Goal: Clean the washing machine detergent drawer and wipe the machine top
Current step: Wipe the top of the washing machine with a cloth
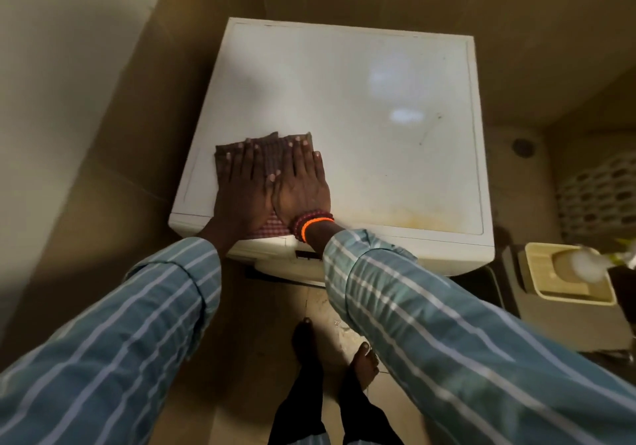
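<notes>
The white washing machine top point(361, 107) fills the middle of the head view. A red-and-white checked cloth point(272, 146) lies flat on its front left part. My left hand point(241, 186) and my right hand point(303, 186) rest side by side on the cloth, palms down, fingers spread and pressing it to the surface. A yellowish stain point(409, 217) runs along the front edge to the right of my hands. Dark scuff marks point(430, 128) show further right. The detergent drawer front point(275, 260) shows only as a sliver below my wrists.
Tan tiled walls close in on the left and behind the machine. At the right stand a white perforated laundry basket point(599, 190) and a cream bin point(564, 279). My bare feet point(361, 362) are on the tiled floor in front.
</notes>
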